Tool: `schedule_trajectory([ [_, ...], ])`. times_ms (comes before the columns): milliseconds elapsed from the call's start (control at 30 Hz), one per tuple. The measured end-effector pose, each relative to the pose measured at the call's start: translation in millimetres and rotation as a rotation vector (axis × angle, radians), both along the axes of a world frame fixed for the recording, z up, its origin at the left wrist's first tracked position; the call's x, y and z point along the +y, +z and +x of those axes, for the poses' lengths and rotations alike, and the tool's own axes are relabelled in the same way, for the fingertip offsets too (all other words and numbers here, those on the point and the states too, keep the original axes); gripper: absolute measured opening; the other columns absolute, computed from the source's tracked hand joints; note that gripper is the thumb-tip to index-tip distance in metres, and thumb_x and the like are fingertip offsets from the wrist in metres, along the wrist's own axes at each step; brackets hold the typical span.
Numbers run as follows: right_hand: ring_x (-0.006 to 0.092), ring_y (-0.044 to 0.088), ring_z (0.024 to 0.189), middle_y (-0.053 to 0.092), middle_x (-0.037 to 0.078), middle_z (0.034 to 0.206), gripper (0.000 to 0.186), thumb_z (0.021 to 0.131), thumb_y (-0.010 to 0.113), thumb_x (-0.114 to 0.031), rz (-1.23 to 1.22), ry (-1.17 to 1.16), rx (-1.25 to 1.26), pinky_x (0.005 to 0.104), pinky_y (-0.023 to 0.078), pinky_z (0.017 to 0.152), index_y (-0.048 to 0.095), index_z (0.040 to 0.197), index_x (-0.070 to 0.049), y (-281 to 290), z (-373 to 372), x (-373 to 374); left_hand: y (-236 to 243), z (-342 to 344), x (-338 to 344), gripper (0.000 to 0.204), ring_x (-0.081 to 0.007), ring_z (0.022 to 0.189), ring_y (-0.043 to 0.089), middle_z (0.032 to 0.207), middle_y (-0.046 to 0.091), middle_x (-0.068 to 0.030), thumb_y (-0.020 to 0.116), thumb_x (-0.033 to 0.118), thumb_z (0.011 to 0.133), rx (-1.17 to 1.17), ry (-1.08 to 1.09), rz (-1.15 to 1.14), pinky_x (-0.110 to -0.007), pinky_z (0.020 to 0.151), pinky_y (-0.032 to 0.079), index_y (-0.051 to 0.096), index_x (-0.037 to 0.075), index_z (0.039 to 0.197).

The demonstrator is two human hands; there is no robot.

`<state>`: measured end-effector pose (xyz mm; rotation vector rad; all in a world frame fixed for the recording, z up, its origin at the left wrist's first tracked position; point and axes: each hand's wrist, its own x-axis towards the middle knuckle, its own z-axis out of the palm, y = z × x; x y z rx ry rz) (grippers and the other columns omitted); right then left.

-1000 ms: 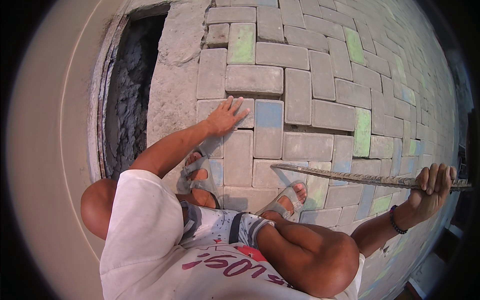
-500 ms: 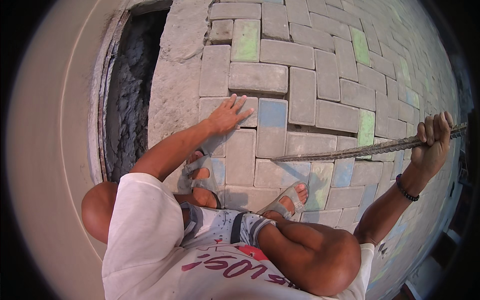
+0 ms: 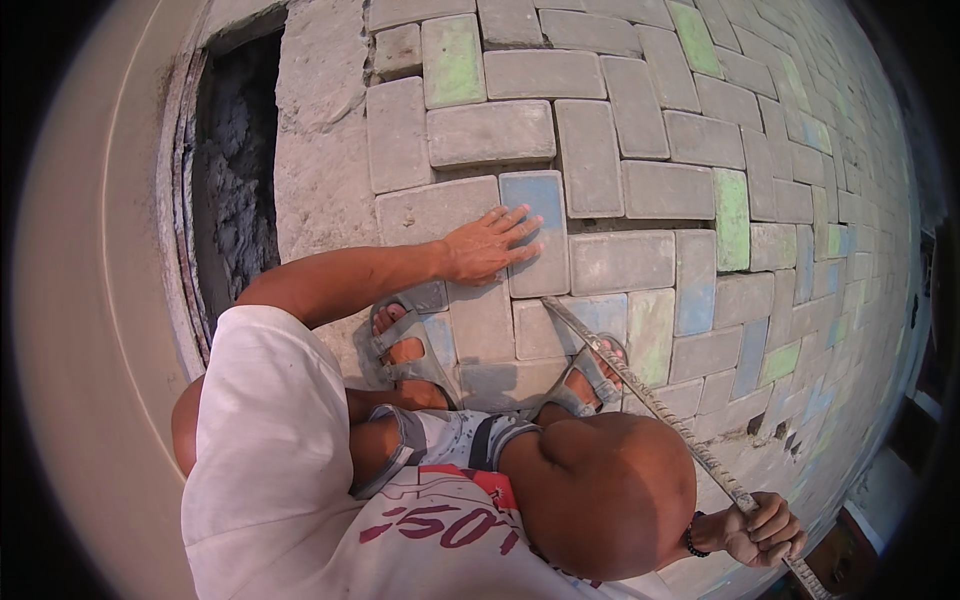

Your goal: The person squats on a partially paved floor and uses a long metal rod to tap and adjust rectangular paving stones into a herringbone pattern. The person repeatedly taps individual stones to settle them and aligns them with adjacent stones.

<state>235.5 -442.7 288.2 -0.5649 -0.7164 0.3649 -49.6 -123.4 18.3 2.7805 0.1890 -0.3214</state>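
My left hand rests open, fingers spread, on a grey paving brick with a blue-painted top half and overlaps the brick beside it. My right hand grips a long ribbed steel bar at the lower right, near my raised knee. The bar slants up to the left, its tip at the lower edge of the blue-topped brick under my left hand. Whether the tip is inserted in the joint I cannot tell. Both my sandalled feet are on the pavers just below, the bar passing by the right one.
Herringbone pavers, some green or blue, spread to the right, with open joints and uneven edges. To the left are a rough concrete strip, a dark recessed opening with rubble inside and a smooth beige surface. Dark objects lie at the far right rim.
My left hand has shifted right, onto the blue-topped brick. My right hand has swung down toward the lower right, so the bar now slants steeply. The whole view has shifted somewhat.
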Motion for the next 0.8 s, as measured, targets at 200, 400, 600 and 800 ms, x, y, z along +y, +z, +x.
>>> schedule_trajectory([
  [200,0.0089,0.029,0.044,0.03,-0.001,0.056,0.006,0.089,0.049,-0.006,-0.1,-0.141,0.036,0.0247,0.03,0.041,0.053,0.09,-0.002,17,-2,27,-9,21,-46,0.07,-0.0416,0.138,0.017,0.15,0.018,-0.0206,0.067,0.024,0.077,-0.038,-0.052,-0.065,-0.051,0.112,0.019,0.036,0.011,0.139],
  [400,0.007,0.027,0.046,0.031,-0.001,0.061,0.017,0.09,0.049,-0.008,-0.244,0.034,-0.143,0.0207,0.025,0.039,0.049,0.105,0.0,36,-19,188,-19,13,-46,0.074,-0.0416,0.138,0.017,0.15,0.018,-0.0191,0.069,0.03,0.076,-0.066,-0.041,-0.019,-0.052,0.111,0.02,0.035,0.012,0.139],
  [600,0.0076,0.028,0.048,0.032,-0.001,0.061,0.018,0.088,0.052,-0.005,-0.207,0.213,-0.167,0.0232,0.028,0.044,0.05,0.105,-0.003,38,-31,190,-27,6,-55,0.069,-0.0413,0.139,0.015,0.15,0.02,-0.0192,0.065,0.03,0.08,-0.119,0.009,-0.043,-0.052,0.112,0.017,0.036,0.011,0.139],
  [800,0.0141,0.024,0.139,0.031,0.016,0.147,0.058,0.096,0.027,-0.053,-0.189,0.808,-0.44,0.0332,0.019,0.114,0.027,0.145,-0.023,-21,17,-54,-28,1,-54,0.063,-0.0418,0.139,0.013,0.15,0.02,-0.02,0.061,0.026,0.083,-0.14,0.123,-0.071,-0.053,0.113,0.014,0.037,0.01,0.138],
])
